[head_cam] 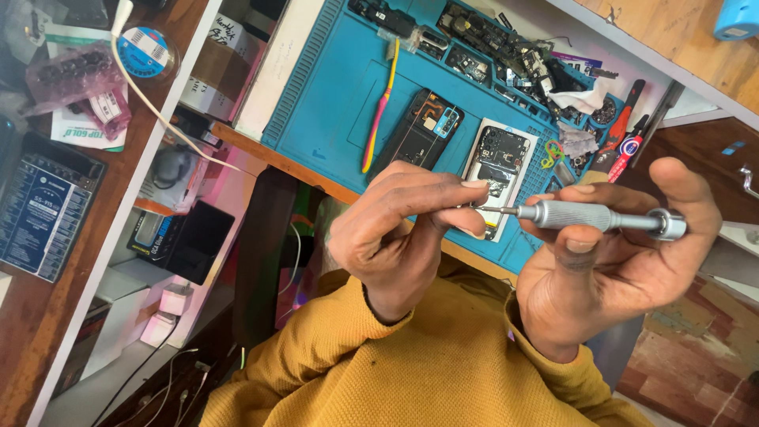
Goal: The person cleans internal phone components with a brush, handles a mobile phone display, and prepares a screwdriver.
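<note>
Spanning both hands: screwdriver (pixel 589 216), right hand (pixel 609 261) gripping, left hand (pixel 403 229) apparently pinching tip.

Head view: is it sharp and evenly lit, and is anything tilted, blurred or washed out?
Head view: strongly tilted, so the blue mat runs diagonally; daylight is even, with no hard shadows. The left hand, right hand and grey screwdriver are sharp. The two opened phones are clear too. The white ledge at top right looks washed out, and the small parts in the mat's trays are too fine to tell apart.
</note>
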